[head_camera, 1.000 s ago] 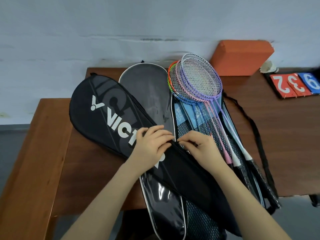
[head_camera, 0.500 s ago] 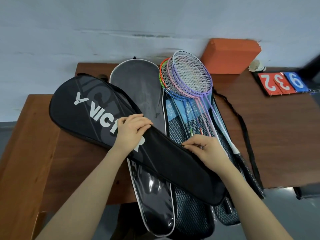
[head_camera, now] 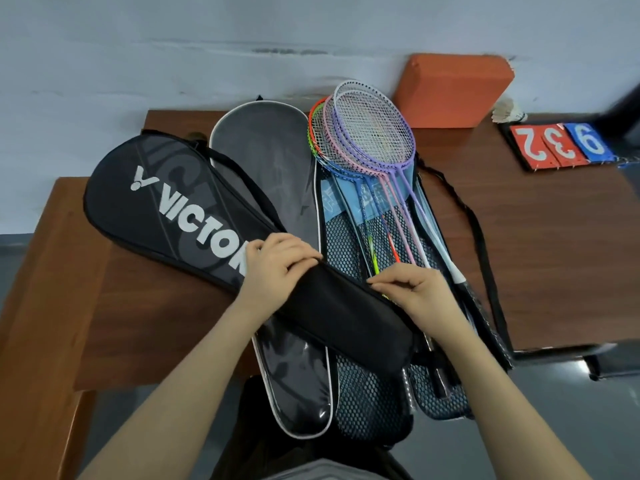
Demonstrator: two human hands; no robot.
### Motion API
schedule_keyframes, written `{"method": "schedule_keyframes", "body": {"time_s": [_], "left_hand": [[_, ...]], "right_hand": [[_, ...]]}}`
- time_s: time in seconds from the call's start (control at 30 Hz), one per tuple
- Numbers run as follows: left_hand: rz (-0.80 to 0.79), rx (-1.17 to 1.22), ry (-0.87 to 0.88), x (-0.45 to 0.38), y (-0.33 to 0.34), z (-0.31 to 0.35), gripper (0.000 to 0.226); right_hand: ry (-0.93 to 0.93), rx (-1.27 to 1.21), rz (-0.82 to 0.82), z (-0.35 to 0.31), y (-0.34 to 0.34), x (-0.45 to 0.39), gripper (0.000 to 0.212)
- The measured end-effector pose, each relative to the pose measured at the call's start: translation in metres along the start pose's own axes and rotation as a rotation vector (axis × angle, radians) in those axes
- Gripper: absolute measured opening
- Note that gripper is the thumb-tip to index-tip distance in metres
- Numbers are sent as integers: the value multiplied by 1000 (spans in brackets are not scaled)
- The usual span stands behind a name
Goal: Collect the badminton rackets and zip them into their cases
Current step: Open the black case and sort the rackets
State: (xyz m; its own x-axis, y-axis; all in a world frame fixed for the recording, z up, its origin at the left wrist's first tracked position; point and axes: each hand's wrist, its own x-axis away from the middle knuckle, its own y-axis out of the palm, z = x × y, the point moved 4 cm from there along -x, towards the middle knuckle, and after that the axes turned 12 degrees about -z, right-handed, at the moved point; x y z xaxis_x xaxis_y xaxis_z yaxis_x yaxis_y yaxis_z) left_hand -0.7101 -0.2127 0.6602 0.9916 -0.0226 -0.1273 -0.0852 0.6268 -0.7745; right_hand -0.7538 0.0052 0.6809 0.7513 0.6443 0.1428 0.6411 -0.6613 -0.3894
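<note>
A black Victor racket case (head_camera: 162,206) lies slanted across the table, head end at the left. My left hand (head_camera: 273,268) grips its upper edge at the neck, fingers curled over it. My right hand (head_camera: 419,292) pinches the same edge further down the handle section; whatever it pinches is hidden under the fingertips. Under the black case lies a grey case (head_camera: 266,161). To the right, several rackets (head_camera: 370,133) with purple, pink, blue, green and orange frames are stacked on blue mesh cases (head_camera: 349,244).
The brown table (head_camera: 554,254) ends near me, and the cases overhang its front edge. An orange block (head_camera: 453,88) leans against the wall. A shuttlecock (head_camera: 509,112) and red and blue number cards (head_camera: 557,143) lie at the back right. A black strap (head_camera: 481,237) trails right.
My right hand has moved down along the case's edge toward the handle end, away from my left hand. The black case has shifted leftwards.
</note>
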Motion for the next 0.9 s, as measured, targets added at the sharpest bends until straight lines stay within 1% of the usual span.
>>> {"method": "schedule_keyframes", "body": {"time_s": [0.1,0.2,0.27,0.37,0.4,0.47,0.53,0.57,0.63,0.73,0.83,0.9], "left_hand": [[6,-22,-65,-10,0,-11,17],[5,-119,-118,-12,8,-10,18],[-43,-206,-63,-7,19,4,22],[-159,-240,135,5,45,37,32],[-167,-216,156,9,52,45,32],[-151,-160,133,10,58,51,30],[-138,-126,118,8,61,49,30],[-128,-101,111,6,62,48,30],[-85,-43,80,3,61,46,26],[-18,2,18,-6,60,48,14],[10,19,-40,-18,61,49,12],[13,5,-47,-22,61,48,11]], "right_hand": [[0,-24,82,13,-14,18,24],[-38,78,136,21,-14,30,25],[-77,176,177,25,-10,35,22],[-103,257,207,31,-6,39,18],[-112,281,208,32,-4,40,16],[-139,399,215,32,-1,43,13],[-168,566,241,34,1,47,20],[-165,593,262,37,0,50,22],[-124,540,320,41,-5,58,20],[-74,464,382,46,-11,70,12],[-71,457,387,50,-11,81,11],[-53,420,364,52,-10,81,10]]}}
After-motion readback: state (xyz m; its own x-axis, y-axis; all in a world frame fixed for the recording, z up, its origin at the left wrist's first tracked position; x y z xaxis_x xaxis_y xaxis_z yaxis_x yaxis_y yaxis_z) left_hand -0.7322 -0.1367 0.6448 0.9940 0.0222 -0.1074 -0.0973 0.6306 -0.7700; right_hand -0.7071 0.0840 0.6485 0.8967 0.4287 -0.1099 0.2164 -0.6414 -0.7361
